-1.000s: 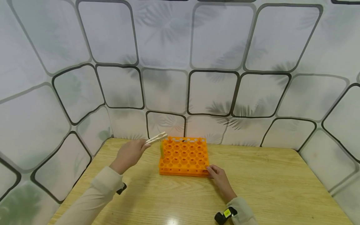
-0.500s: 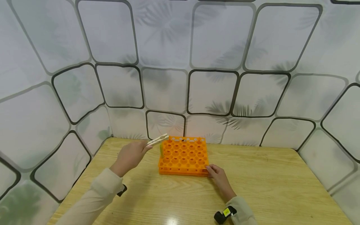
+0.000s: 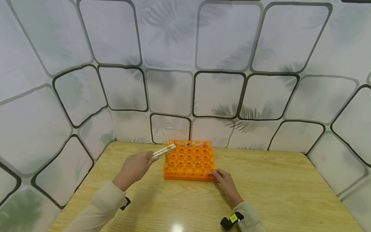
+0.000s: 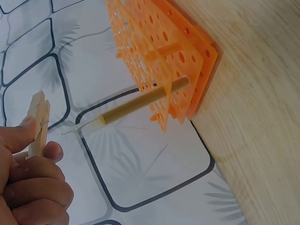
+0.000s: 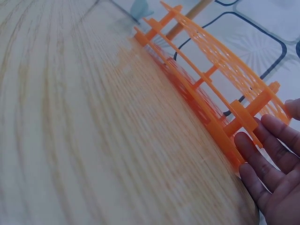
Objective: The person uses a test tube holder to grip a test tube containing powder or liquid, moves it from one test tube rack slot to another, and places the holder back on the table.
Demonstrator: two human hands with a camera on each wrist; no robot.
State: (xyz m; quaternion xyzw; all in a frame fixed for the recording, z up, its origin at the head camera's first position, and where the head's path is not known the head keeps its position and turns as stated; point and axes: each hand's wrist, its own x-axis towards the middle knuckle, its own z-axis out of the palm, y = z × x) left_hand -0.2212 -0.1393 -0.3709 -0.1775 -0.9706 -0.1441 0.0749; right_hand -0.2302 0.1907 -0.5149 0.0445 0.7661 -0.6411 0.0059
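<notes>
My left hand (image 3: 135,169) pinches a wooden clothespin (image 3: 164,150) between thumb and curled fingers. At the left end of an orange test tube rack (image 3: 189,166) stands a glass test tube (image 4: 140,104) with yellow-brown liquid. In the left wrist view, the clothespin (image 4: 40,123) appears beside the tube's clear mouth, with a gap between them. From the head view, it crosses in front of the tube's upper part. My right hand (image 3: 227,185) holds the rack's front right corner, thumb at the top plate and fingers against the end (image 5: 243,117).
The rack stands on a light wood table (image 3: 266,190), near its back edge. Behind it rises a patterned white cloth wall (image 3: 171,93). Each wrist carries a small black camera, such as the right one (image 3: 229,222).
My left hand has moved the clothespin slightly right and lower, so it now overlaps the tube's upper part in the head view. My right hand stays at the rack's corner.
</notes>
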